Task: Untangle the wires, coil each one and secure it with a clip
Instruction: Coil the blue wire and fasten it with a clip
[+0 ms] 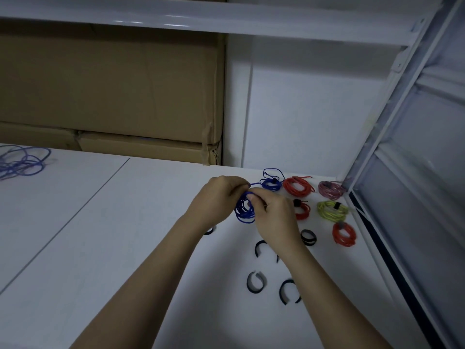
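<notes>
A coil of dark blue wire (243,210) hangs between my two hands above the white table (125,235). My left hand (218,197) pinches the wire's loose end at the top of the coil. My right hand (273,214) grips the coil's right side, fingers curled through the loops. Several black clip straps lie open on the table: one (256,282) and another (289,292) near me, one (260,248) under my right wrist, one (308,237) further right. A strap (209,230) is partly hidden under my left forearm.
Clipped coils lie at the back right: blue (271,182), two red (298,186) (344,234), a third red (302,210) partly behind my hand, pink (331,189), yellow-green (332,210). A loose blue-purple tangle (22,161) lies far left. Cardboard boxes (113,96) stand behind; a white frame (402,197) borders the right.
</notes>
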Action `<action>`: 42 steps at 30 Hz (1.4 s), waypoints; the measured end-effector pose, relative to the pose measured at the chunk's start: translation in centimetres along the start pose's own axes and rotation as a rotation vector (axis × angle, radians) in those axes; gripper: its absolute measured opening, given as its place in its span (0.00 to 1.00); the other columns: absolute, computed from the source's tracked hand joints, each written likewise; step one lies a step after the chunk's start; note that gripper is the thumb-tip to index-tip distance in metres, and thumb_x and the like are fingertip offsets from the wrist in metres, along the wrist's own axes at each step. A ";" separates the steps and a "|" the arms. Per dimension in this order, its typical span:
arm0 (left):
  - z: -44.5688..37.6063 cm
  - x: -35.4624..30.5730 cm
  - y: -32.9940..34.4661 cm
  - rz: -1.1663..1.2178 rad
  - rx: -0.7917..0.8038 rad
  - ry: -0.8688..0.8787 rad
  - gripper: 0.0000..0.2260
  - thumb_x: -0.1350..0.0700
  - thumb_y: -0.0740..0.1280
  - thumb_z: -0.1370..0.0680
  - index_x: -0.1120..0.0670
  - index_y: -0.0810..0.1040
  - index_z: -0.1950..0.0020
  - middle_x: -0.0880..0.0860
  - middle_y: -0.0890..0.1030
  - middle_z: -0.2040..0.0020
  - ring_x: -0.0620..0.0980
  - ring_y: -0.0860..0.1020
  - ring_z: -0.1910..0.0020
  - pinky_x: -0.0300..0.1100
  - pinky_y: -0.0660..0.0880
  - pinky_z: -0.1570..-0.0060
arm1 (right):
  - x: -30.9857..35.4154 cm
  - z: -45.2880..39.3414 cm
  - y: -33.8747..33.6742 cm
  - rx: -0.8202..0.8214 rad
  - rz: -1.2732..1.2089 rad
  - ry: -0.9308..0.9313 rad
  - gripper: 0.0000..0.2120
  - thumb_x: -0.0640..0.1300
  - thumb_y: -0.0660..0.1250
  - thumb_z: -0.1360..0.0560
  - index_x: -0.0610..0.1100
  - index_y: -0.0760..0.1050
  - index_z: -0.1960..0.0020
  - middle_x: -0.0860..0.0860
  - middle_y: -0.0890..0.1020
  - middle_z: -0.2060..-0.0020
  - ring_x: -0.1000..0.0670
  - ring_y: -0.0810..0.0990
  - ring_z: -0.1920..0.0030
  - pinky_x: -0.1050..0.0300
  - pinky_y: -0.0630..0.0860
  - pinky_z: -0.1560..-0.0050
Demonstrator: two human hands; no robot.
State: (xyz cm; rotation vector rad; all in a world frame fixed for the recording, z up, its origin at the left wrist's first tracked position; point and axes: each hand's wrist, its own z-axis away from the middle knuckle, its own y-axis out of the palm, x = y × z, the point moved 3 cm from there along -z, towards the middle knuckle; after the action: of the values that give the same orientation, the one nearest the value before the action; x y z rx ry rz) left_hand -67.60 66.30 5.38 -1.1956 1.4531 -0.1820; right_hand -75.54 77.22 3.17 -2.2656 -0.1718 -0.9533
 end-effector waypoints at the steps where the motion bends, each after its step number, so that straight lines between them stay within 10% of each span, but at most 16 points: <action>1: 0.1 0.0 0.1 -0.038 0.022 0.013 0.11 0.58 0.60 0.19 0.58 0.81 0.51 0.55 0.83 0.57 0.55 0.79 0.56 0.53 0.76 0.53 | 0.0 0.0 0.1 0.000 -0.010 0.012 0.09 0.36 0.64 0.22 0.39 0.82 0.48 0.46 0.85 0.58 0.51 0.80 0.60 0.72 0.71 0.61; 13: 1.5 0.5 0.3 0.225 0.224 -0.075 0.17 0.47 0.58 0.18 0.50 0.75 0.31 0.45 0.79 0.39 0.39 0.75 0.40 0.32 0.69 0.40 | -0.3 -0.7 0.4 0.046 -0.027 0.090 0.10 0.34 0.61 0.22 0.39 0.82 0.50 0.46 0.83 0.61 0.51 0.79 0.62 0.69 0.73 0.63; 19: 1.7 0.8 -0.1 0.099 0.140 0.074 0.12 0.56 0.58 0.17 0.59 0.79 0.43 0.54 0.77 0.57 0.43 0.74 0.58 0.30 0.68 0.56 | 0.0 -0.3 0.3 0.124 -0.386 0.243 0.16 0.35 0.63 0.22 0.56 0.79 0.57 0.57 0.84 0.61 0.56 0.82 0.56 0.58 0.80 0.50; 25: 1.7 0.1 -0.5 -0.040 0.128 0.090 0.11 0.57 0.59 0.17 0.60 0.80 0.45 0.52 0.79 0.59 0.38 0.73 0.65 0.29 0.68 0.60 | 0.0 0.2 0.4 0.135 -0.488 0.279 0.13 0.36 0.62 0.21 0.52 0.79 0.55 0.51 0.84 0.58 0.52 0.82 0.56 0.59 0.81 0.56; 31: 2.0 0.1 -0.6 -0.127 0.129 0.095 0.11 0.61 0.59 0.18 0.59 0.80 0.44 0.53 0.80 0.54 0.46 0.75 0.59 0.29 0.68 0.60 | 0.4 0.9 0.5 0.154 -0.412 0.250 0.08 0.40 0.60 0.20 0.52 0.64 0.48 0.49 0.82 0.65 0.51 0.81 0.62 0.57 0.77 0.56; 42: 2.5 0.7 -0.1 -0.031 -0.048 0.083 0.12 0.69 0.59 0.23 0.60 0.81 0.50 0.56 0.81 0.59 0.50 0.79 0.61 0.41 0.74 0.58 | 2.7 0.7 1.4 0.287 0.210 0.006 0.11 0.41 0.53 0.18 0.41 0.70 0.38 0.47 0.71 0.55 0.45 0.73 0.50 0.58 0.63 0.58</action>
State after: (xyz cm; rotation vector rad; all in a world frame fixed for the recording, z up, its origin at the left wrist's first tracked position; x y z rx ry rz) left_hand -65.35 67.00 4.27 -1.2634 1.5188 -0.2212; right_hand -72.71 76.22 3.86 -1.9723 -0.0615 -0.7719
